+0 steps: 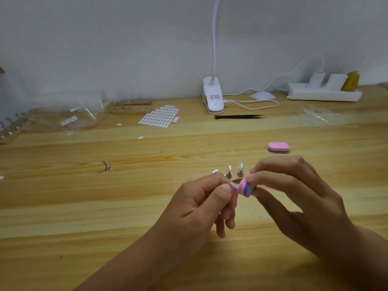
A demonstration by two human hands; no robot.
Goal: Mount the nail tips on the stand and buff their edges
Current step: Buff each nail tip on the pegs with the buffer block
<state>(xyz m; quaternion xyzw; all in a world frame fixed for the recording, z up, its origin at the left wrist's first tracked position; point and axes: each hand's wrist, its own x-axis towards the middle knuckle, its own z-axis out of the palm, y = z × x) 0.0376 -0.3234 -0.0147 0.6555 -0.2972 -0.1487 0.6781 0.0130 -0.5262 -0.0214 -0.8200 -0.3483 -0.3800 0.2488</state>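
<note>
My left hand (206,203) pinches a clear nail tip (233,185) between thumb and forefinger, just above the wooden table (84,217). My right hand (300,198) grips a small pink and purple buffer block (245,187), whose face touches the tip's edge. Just behind my fingers two metal stand pegs (234,172) with clear tips mounted on them stand upright, and a third tip (215,171) peeks out beside them. Another peg with a tip (106,165) stands alone to the left. How the held tip is mounted is hidden by my fingers.
A second pink buffer (278,147) lies behind my right hand. Farther back are a sheet of white adhesive tabs (160,116), a wooden peg base (131,107), plastic bags (77,116), a clip lamp (213,97), black tweezers (238,117), clear tip strips (315,116) and a power strip (324,92).
</note>
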